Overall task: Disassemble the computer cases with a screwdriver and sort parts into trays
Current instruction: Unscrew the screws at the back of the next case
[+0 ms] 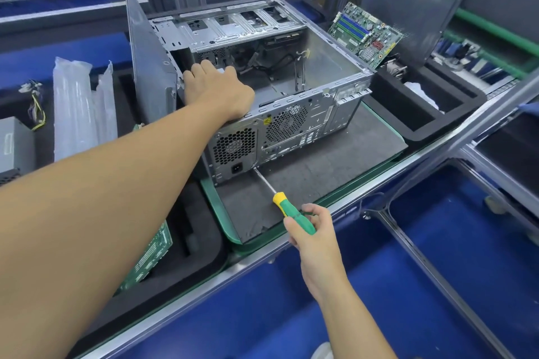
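Working on the computer case (291,125), lying on its side on the dark mat (344,160) mid-worktop (350,198), open side up, rear panel facing the near edge. Reaching the left hand (218,90) over the rear rim and down into the case's near-left corner, directly above the power supply (233,146). Most likely bracing that unit against shifting or dropping during the loosening. Burying the fingertips behind the knuckles, though, so not possible to tell between gripping the unit and merely pressing on it.

Grasping the screwdriver (293,214) in the right hand (313,233), fingers (292,230) wrapping tight round the green handle, out over the near edge of the worktop. Angling the long shaft up and to the left, setting the tip against the lower rear panel just beside the power socket, apparently on one of the power-supply screws. Holding the handle low and well back from the case, leaving room for turning and lining the shaft up with the screw.

Judging by all this, freeing the power supply now, with more stripping to follow. Leaning the motherboard (366,30), already out, in the foam tray (408,134) toward the far right corner. Standing a side panel (148,67) upright against the case's left flank.
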